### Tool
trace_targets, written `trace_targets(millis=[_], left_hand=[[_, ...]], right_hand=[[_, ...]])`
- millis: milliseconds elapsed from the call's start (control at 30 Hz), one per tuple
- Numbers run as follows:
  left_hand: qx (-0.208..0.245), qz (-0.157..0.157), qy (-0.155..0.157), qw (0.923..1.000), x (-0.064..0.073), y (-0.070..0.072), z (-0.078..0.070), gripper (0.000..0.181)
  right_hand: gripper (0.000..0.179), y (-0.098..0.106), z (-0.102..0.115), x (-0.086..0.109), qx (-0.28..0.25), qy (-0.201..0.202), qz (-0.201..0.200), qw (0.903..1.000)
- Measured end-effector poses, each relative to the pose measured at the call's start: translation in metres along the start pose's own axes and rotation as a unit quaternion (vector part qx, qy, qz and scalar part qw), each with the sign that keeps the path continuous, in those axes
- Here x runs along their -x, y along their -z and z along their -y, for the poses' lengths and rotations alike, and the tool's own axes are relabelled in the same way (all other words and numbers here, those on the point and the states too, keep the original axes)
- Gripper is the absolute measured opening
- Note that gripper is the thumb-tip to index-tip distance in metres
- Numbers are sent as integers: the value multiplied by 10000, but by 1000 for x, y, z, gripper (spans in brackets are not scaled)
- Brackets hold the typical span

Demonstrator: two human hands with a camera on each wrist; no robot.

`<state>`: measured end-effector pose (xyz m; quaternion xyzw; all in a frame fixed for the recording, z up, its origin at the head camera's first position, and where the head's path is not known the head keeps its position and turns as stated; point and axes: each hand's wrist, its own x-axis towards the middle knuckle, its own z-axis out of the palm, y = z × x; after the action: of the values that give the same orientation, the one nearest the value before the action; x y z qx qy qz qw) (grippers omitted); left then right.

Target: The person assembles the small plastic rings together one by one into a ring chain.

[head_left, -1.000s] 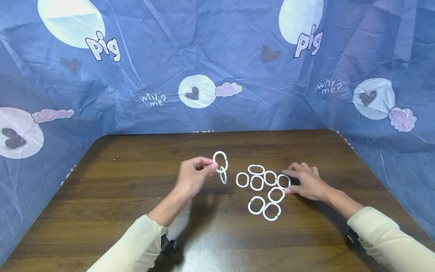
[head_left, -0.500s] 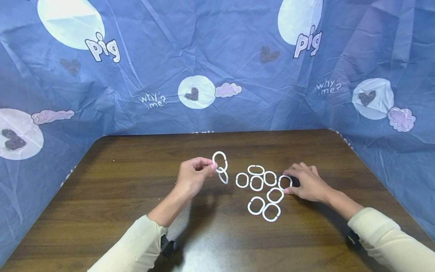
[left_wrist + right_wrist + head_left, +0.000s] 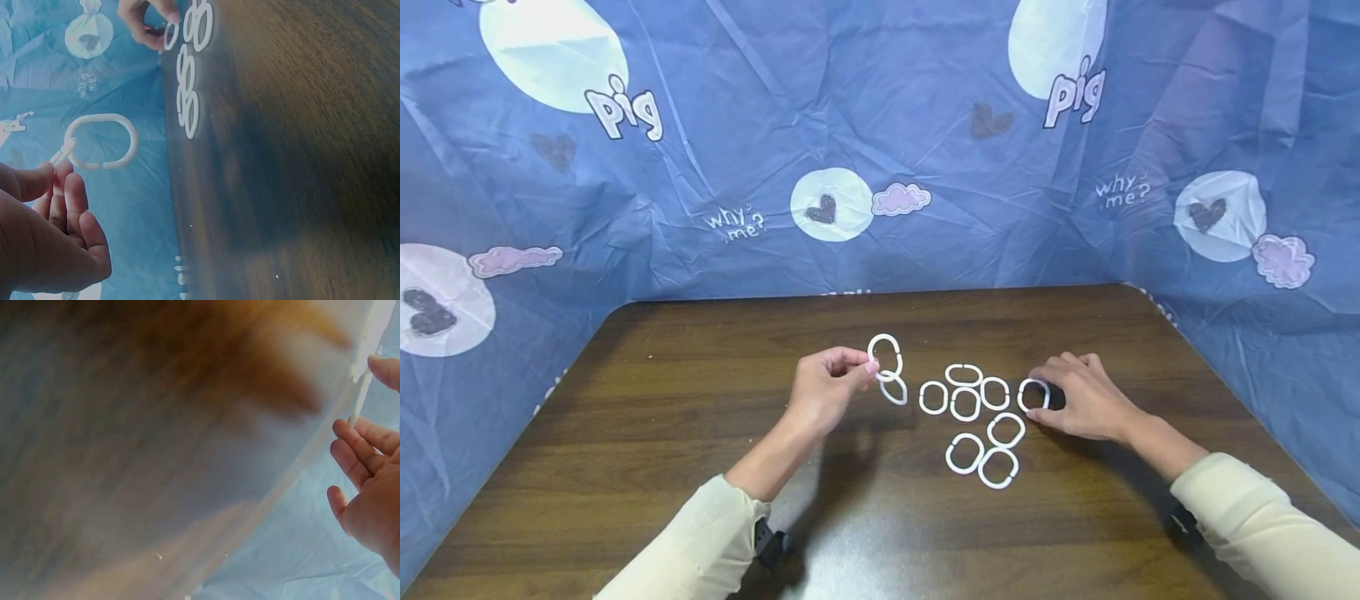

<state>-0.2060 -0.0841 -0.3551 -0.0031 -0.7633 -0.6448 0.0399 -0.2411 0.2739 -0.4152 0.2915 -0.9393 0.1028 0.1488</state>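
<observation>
My left hand [image 3: 827,390] pinches a white oval plastic link ring [image 3: 883,337] between thumb and fingertips, above the table. A second link ring [image 3: 895,404] hangs through it, seen wide in the left wrist view as a link ring [image 3: 133,140] with a small split in its side. My right hand [image 3: 1086,396] holds another white link ring [image 3: 1021,395] by its edges, thumb on the near side and fingers on the far side. In the right wrist view that link ring [image 3: 361,400] appears edge-on between thumb and fingertips.
Several more white link rings [image 3: 922,397] lie flat in a loose cluster between the hands. They rest on a dark brown wooden table [image 3: 700,467]. A blue printed cloth [image 3: 700,150] hangs behind and beside it.
My right hand has drawn its link ring slightly right, away from the cluster. The ring hanging at my left hand has turned from nearly edge-on to more face-on; the left hand stays put.
</observation>
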Motion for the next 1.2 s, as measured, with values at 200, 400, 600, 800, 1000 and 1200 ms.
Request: trace_targets(millis=[200,400,600,800,1000,1200], left_hand=[[-43,25,-16,10000,0,0,-1,10],[-28,9,37,10000,0,0,0,10],[8,31,66,10000,-1,-1,-1,10],[-50,54,80,9999,1,0,-2,10],[-86,81,90,9999,0,-2,-1,10],[-64,89,56,9999,1,-2,-1,10]], right_hand=[[49,5,-4,-3,-215,50,-418,9989],[49,11,0,-6,-488,-16,-538,9974],[48,16,9,-13,-859,-25,-600,9945],[46,19,20,-23,-1247,89,-726,9895],[47,21,33,-33,-1600,158,-681,9846],[47,24,44,-43,-1746,265,-586,9825]])
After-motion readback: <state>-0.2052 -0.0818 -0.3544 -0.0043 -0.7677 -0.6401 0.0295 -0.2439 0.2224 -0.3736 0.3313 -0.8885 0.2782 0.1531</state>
